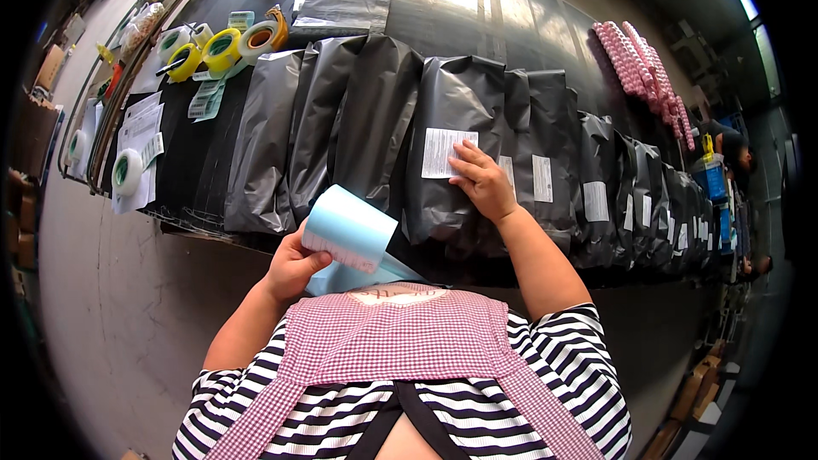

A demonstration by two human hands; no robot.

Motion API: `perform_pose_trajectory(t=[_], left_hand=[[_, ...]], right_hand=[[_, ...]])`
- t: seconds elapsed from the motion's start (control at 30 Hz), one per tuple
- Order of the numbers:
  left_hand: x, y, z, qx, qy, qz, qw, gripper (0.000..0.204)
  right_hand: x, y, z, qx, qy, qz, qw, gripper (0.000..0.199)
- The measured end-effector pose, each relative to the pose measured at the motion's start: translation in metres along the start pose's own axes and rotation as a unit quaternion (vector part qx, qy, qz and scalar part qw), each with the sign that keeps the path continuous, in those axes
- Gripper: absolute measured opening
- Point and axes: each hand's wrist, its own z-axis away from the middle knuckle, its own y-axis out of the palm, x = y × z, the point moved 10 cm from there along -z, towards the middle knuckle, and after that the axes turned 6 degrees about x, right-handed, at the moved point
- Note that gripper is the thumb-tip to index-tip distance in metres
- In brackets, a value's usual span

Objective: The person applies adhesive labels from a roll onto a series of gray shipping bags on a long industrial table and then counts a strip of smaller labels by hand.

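Label roll (349, 228), pale blue, gripped in left hand (292, 266), fingers curled under its lower edge and thumb over its near side; loose blue backing strip (375, 274) trailing down to the right of those fingers, toward a pink checked apron (396, 336) over a striped shirt (562, 353).

White label (444, 152) pressed flat under right hand (482, 181); fingers extended and slightly spread, not closed around anything, fingertips touching the label's right edge, palm resting on a grey mailer bag (452, 145). Label lying just left of the fingertips, on the upper half of that bag.

More grey bags overlapping in a row both ways from the right fingers: unlabelled ones (315, 119) left of them, just above the roll; labelled ones (588, 187) right of them, each with a white slip, running toward the far rim where detail blurs. All lying on a dark table (477, 8).

Well left of the left fingers and farther away: yellow tape rolls (223, 48), a white tape roll (128, 170), paper sheets (141, 132). A stack of flat grey bags (345, 0) beyond the row. Pink striped items (641, 68), possibly bundled packaging, far beyond and right of the right fingers. Another person (728, 146) partly visible at the right rim, hands not discernible. Pale floor (119, 307) left of the left wrist.
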Motion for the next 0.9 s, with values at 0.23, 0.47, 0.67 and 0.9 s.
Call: perform_pose_trajectory(t=[0.23, 0.47, 0.67, 0.9], left_hand=[[0.001, -0.012, 0.004, -0.019, 0.009, -0.009, 1.0, 0.029], [0.005, -0.002, -0.001, 0.037, -0.011, -0.002, 0.999, 0.038], [-0.002, -0.01, 0.013, 0.021, -0.002, 0.01, 1.0, 0.031], [-0.026, -0.02, 0.024, -0.051, 0.032, 0.066, 0.996, 0.029]], right_hand=[[0.023, 0.01, 0.002, 0.352, 0.198, 0.14, 0.904, 0.038], [0.012, 0.072, -0.033, 0.104, 0.174, 0.197, 0.959, 0.056], [0.038, 0.085, 0.009, 0.315, 0.253, 0.154, 0.902, 0.062], [0.164, -0.015, -0.016, 0.091, 0.088, 0.032, 0.991, 0.029]])
